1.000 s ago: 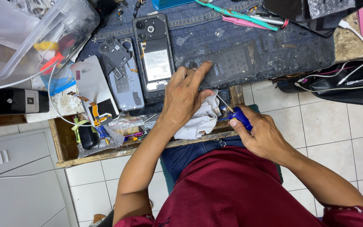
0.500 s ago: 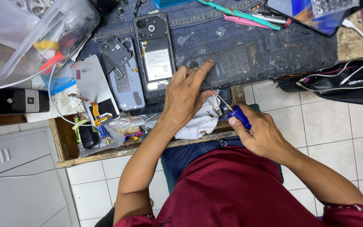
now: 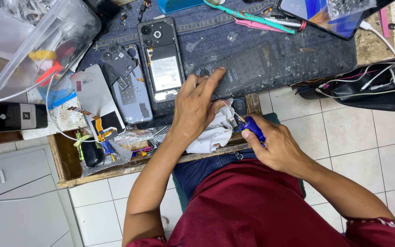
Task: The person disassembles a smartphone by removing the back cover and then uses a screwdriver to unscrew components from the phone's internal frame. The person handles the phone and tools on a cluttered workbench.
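Little has moved since a second ago: both hands stay put, while a lit phone (image 3: 325,13) has come into the top edge. At far left a clear plastic box (image 3: 33,41) sits over the cluttered surface (image 3: 371,45), then an opened phone (image 3: 161,59) lies on the denim mat (image 3: 307,55). Left hand (image 3: 197,105) presses spread fingers on a dark back cover (image 3: 248,66), a white cloth (image 3: 213,132) beneath. Right hand (image 3: 275,146) grips a blue screwdriver (image 3: 251,126) just beside it. White floor tiles (image 3: 357,128) show at right.
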